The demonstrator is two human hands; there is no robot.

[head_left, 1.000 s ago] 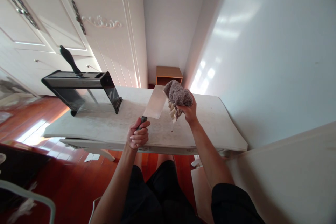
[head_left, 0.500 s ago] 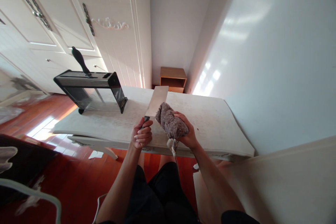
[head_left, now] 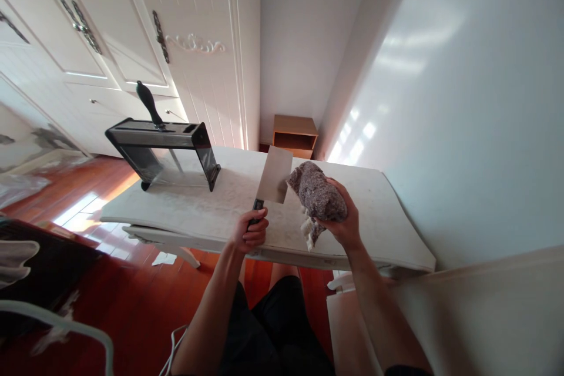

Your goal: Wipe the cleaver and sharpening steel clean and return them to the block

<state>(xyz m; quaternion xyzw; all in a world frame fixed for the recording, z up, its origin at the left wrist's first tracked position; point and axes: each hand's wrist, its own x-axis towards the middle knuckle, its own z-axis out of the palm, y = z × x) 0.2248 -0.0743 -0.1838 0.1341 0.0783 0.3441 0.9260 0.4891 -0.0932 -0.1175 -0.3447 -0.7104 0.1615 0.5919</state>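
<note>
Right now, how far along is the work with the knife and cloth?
Done: perhaps the visible side of the knife, which shows no obvious grime; I can't judge the other side. In hand: the left hand grips the knife, and the right hand holds the bunched cloth close by. Left, probably: setting both down, as neither is laid on the table.

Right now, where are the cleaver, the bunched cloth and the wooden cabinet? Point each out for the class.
cleaver [head_left: 275, 175]: head view, on its blade
bunched cloth [head_left: 318, 194]: head view, on its middle
wooden cabinet [head_left: 295, 124]: head view, on its top
</note>
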